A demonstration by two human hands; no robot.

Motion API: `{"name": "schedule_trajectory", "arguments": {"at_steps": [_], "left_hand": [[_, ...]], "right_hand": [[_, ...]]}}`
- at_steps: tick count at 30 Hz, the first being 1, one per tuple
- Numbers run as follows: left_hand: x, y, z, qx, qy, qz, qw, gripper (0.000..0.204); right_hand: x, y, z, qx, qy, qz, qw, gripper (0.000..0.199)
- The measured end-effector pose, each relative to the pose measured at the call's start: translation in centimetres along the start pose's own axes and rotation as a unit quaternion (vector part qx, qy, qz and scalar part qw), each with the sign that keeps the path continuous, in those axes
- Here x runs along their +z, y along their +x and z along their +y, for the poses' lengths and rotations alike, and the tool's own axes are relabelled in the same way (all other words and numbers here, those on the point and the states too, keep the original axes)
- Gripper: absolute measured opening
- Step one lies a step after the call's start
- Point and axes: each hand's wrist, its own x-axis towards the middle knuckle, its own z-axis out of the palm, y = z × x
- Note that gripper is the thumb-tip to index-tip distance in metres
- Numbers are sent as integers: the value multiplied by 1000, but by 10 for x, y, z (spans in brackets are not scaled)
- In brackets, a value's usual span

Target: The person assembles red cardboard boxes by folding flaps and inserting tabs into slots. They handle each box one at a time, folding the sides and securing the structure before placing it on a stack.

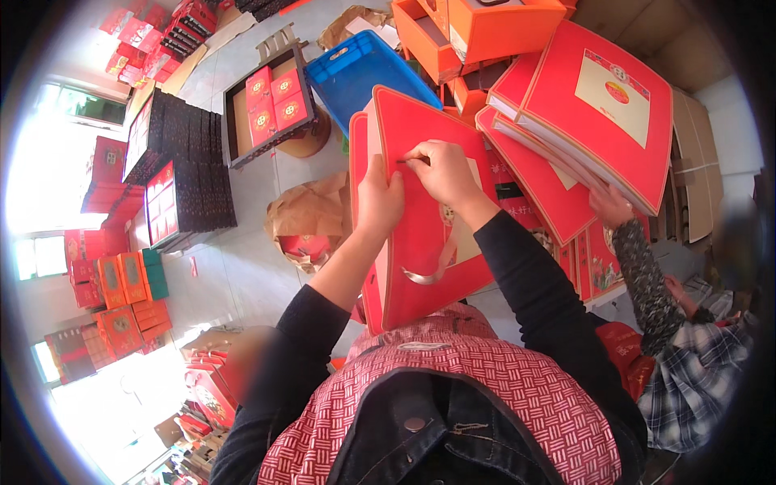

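A large red gift box with gold edging stands tilted against my apron. My left hand is closed on its upper left edge, thumb on the front panel. Close beside that thumb, my right hand pinches something small and dark against the panel; its kind is too small to make out. A pale satin ribbon hangs loose down the front of the box. Part of the box's cream label is hidden behind my right forearm.
At right, a co-worker's hand touches stacked red boxes. Orange boxes and a blue crate lie ahead. Leftward are a black tray of small red boxes, a brown paper bag and stacked black trays.
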Motion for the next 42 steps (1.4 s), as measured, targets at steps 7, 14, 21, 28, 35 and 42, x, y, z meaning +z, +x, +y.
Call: {"name": "schedule_trajectory", "arguments": {"at_steps": [7, 14, 21, 28, 35, 42], "left_hand": [[6, 4, -7, 57, 39, 21, 997, 14], [-19, 14, -8, -50, -153, -120, 980, 20], [-13, 27, -15, -70, -236, -166, 955, 16], [5, 24, -12, -80, -147, -115, 979, 20], [-9, 27, 14, 84, 47, -143, 985, 17], [0, 28, 20, 213, 16, -130, 968, 15]], "right_hand": [[10, 2, -7, -137, -167, 19, 976, 6], [0, 6, -4, -108, -7, -4, 994, 8], [-6, 5, -14, 52, 68, -53, 995, 9], [-14, 20, -26, 248, 76, -156, 953, 38], [-28, 32, -35, 113, -174, -203, 957, 67], [-35, 63, -41, 160, -271, -256, 914, 53]]}}
